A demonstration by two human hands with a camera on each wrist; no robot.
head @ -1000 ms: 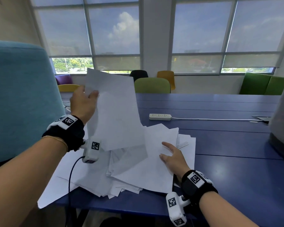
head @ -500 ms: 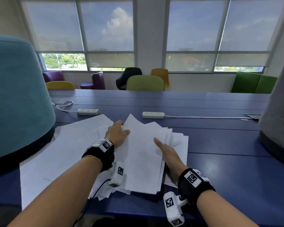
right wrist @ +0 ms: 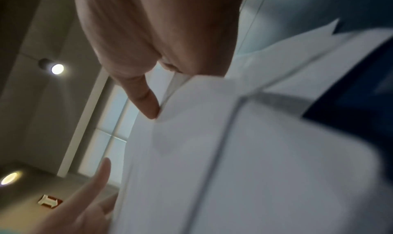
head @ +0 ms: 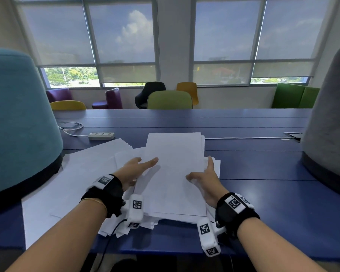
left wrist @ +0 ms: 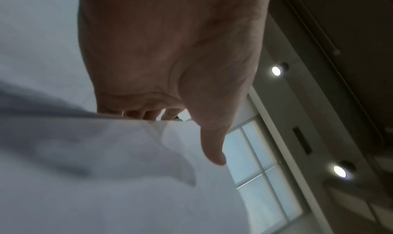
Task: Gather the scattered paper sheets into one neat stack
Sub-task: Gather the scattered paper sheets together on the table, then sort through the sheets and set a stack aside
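both hands on the paper, centre of the head view. the stack of sheets (head: 175, 173) lies on the blue table (head: 263, 169), roughly squared, its top sheet running from mid-frame down toward the near table edge. the left hand (head: 134, 170) lies at the stack's left edge, fingers straight and spread, index reaching onto the top sheet, gripping nothing. the right hand (head: 206, 180) sits on the stack's right edge, fingers extended up along that edge, thumb out flat on the paper, also not curled round anything. from the left wrist view, the left hand (left wrist: 170, 61) hangs over white paper (left wrist: 106, 170) with the thumb stretched out; the other fingertips are hidden behind a sheet's edge. from the right wrist view, the right hand (right wrist: 153, 35) has its thumb tip touching a sheet edge.

loose sheets (head: 82, 173) fan out left of the stack, overlapping, some poking past the near edge. a white power strip (head: 102, 135) lies behind them at middle left. a teal chair back (head: 18, 114) fills the left side, a grey one (head: 334, 114) the right.
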